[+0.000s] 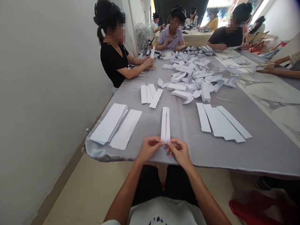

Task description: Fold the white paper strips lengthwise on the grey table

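Note:
A narrow folded white paper strip [166, 123] points away from me near the table's front edge, its two long sides folded in toward a middle gap. My left hand [151, 148] pinches its near end at the left corner. On the right corner of that same end, my right hand [178, 150] is closed with thumb and fingers. Left of my hands lie stacks of flat white paper sheets [109, 122]. More white sheets [222, 123] are fanned out to the right. Several narrow paper strips [151, 93] lie just beyond the one I hold.
A large heap of folded white paper pieces [191, 73] covers the middle of the grey-clothed table [152, 156]. A person in black [114, 59] works at the left side. Others sit at the far end, and a co-worker's hands [267, 67] rest at the right. A wall stands left.

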### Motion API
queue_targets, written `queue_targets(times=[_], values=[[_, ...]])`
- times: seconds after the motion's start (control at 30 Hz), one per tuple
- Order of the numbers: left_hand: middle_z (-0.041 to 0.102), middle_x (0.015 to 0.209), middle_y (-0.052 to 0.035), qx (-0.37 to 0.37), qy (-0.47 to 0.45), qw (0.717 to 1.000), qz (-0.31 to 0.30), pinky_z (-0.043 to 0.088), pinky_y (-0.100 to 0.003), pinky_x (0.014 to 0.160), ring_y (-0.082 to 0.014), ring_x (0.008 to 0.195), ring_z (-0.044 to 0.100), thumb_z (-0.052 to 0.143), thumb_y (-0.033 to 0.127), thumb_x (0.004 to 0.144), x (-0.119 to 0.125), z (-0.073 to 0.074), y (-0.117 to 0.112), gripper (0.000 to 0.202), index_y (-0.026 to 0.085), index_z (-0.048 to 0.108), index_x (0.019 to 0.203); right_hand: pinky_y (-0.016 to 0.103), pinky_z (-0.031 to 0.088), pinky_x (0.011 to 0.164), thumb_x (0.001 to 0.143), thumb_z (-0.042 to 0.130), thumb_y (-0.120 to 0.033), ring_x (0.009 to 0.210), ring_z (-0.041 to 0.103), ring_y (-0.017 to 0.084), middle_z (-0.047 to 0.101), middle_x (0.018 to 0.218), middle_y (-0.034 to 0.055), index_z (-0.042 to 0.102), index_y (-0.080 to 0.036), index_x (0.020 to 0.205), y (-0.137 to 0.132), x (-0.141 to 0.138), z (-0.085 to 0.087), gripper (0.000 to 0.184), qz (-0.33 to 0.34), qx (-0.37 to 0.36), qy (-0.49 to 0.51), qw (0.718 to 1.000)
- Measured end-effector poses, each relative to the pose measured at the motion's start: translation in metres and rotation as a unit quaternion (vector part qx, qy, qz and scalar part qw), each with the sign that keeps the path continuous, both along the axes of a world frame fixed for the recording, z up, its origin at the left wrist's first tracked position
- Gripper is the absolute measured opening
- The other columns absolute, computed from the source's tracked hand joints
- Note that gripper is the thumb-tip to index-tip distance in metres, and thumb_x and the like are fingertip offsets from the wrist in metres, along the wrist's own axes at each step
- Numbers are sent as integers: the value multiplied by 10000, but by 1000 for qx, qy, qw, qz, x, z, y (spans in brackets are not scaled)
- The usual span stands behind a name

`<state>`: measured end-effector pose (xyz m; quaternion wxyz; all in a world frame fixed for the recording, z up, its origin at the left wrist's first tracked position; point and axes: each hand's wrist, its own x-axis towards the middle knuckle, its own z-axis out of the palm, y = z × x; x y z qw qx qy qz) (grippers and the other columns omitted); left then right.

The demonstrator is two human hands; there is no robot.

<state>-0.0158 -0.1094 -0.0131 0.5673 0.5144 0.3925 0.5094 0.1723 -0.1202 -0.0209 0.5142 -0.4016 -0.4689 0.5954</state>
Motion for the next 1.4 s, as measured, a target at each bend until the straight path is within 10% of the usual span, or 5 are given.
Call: queue_targets(times=[0.27, 0.5, 0.77, 1.4], values=[[780, 890, -63, -39, 5, 999, 18, 578, -301, 806, -181, 824, 733, 906, 384, 792, 0, -1, -2, 333, 155, 698, 916, 232, 529, 418, 868, 835, -463, 586, 667, 147, 690, 837, 3, 594, -225, 1058, -2, -4, -2, 388, -25, -15, 15, 999], [750, 858, -3, -41, -12, 999, 3, 576, -297, 828, -159, 792, 728, 918, 326, 783, -1, 6, -4, 708, 198, 569, 1385, 230, 529, 428, 832, 867, -441, 620, 682, 163, 663, 829, -34, 503, -257, 1346, -2, -4, -1, 656, -37, -16, 19, 999], [794, 887, -77, -18, 35, 999, -13, 572, -313, 804, -195, 818, 735, 889, 394, 809, -1, 1, -4, 280, 151, 770, 882, 271, 525, 491, 864, 814, -554, 522, 598, 148, 674, 634, 14, 695, -199, 788, -1, -1, -5, 383, 11, -4, -42, 999], [789, 789, -72, -40, 56, 998, -9, 576, -292, 693, -189, 702, 729, 858, 462, 831, -1, 4, -4, 322, 151, 779, 855, 253, 508, 482, 875, 807, -552, 492, 594, 136, 683, 608, 12, 662, -197, 744, -3, -1, -1, 405, 29, -12, -46, 998]])
